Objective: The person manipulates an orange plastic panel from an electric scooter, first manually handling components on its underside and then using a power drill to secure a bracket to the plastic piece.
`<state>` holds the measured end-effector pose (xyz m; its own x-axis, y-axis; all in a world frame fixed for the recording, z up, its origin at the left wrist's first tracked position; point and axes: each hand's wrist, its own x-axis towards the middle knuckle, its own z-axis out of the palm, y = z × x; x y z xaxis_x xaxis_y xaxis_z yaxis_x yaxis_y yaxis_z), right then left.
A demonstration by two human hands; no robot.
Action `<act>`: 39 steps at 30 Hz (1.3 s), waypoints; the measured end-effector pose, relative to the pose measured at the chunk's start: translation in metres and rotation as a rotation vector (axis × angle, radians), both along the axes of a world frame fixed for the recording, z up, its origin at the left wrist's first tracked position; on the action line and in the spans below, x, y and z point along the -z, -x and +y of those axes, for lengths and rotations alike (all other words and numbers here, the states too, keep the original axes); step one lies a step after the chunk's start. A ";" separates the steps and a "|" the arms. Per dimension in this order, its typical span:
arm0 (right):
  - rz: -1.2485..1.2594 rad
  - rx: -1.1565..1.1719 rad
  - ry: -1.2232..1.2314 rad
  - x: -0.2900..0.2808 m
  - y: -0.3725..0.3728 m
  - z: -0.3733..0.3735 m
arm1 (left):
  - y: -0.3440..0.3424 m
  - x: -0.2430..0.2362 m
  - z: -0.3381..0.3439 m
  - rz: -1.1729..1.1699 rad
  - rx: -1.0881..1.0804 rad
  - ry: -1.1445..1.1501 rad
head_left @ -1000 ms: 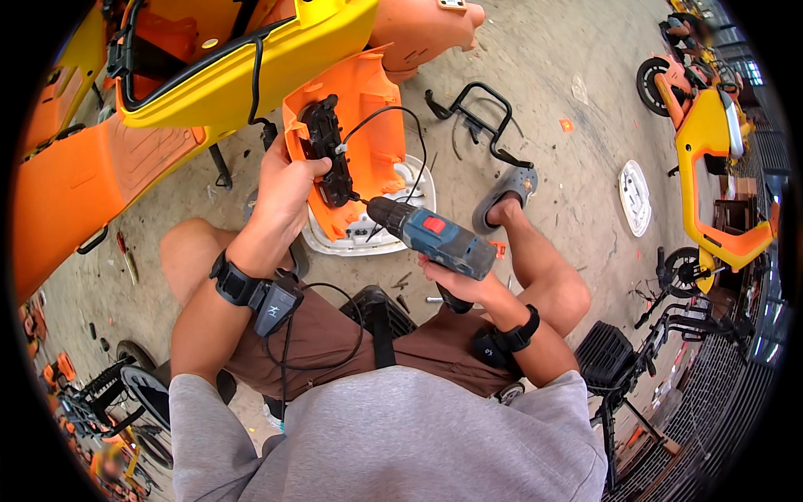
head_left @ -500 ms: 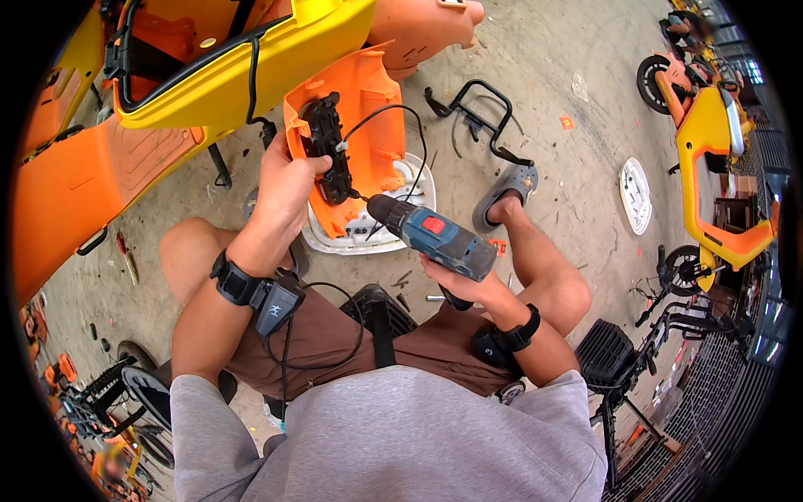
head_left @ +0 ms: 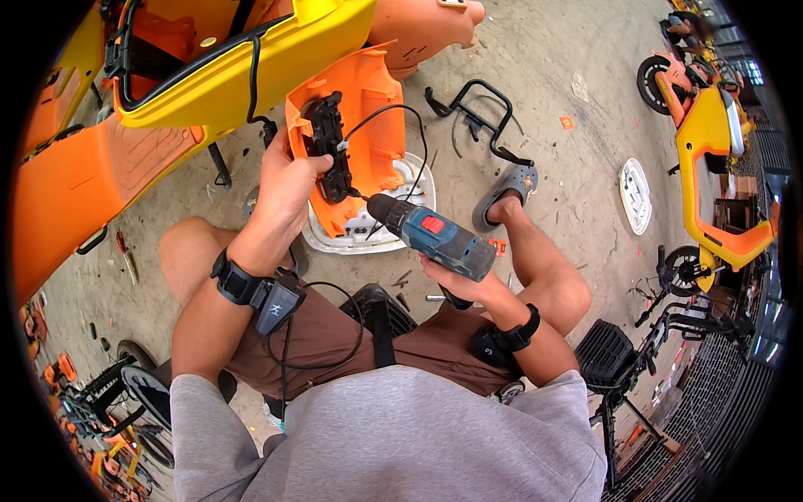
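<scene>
With my left hand (head_left: 287, 184) I grip the left edge of an orange plastic panel (head_left: 372, 92), the thumb lying on a black part (head_left: 330, 138) fixed to its inner side. A thin black cable (head_left: 381, 110) loops out from that part. My right hand (head_left: 456, 280) is wrapped round the handle of a blue and black cordless drill (head_left: 447, 244). The drill points up and left, its bit at the lower end of the black part. Whether the bit sits in a screw is too small to tell. Beneath the panel lies a white plastic cover (head_left: 355, 243) on the floor.
A yellow and orange scooter body (head_left: 242, 84) stands close at upper left. On the floor are a black tubular bracket (head_left: 493, 92), a white oval cover (head_left: 636, 197), a screwdriver (head_left: 125, 255) and several loose screws (head_left: 401, 293). Another yellow scooter (head_left: 703, 159) is at far right.
Almost nothing differs. The orange panel and its black part have shifted very slightly; both hands and the drill keep their places.
</scene>
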<state>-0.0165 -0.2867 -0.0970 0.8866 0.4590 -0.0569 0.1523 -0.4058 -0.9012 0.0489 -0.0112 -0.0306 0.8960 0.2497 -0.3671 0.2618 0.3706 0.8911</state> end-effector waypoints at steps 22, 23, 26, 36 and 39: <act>0.065 -0.013 -0.003 -0.007 -0.001 0.003 | 0.001 0.002 -0.001 -0.045 0.007 -0.106; 0.085 -0.008 -0.012 -0.008 -0.002 0.004 | 0.001 0.001 -0.001 -0.045 0.010 -0.104; 0.133 0.008 -0.022 -0.012 -0.003 0.005 | 0.001 0.001 -0.001 -0.048 0.023 -0.094; 0.136 -0.013 0.009 -0.007 -0.003 0.005 | 0.001 0.004 0.000 -0.046 0.028 -0.076; 0.162 -0.004 -0.010 -0.006 -0.003 0.005 | 0.002 0.004 0.002 -0.039 0.033 -0.078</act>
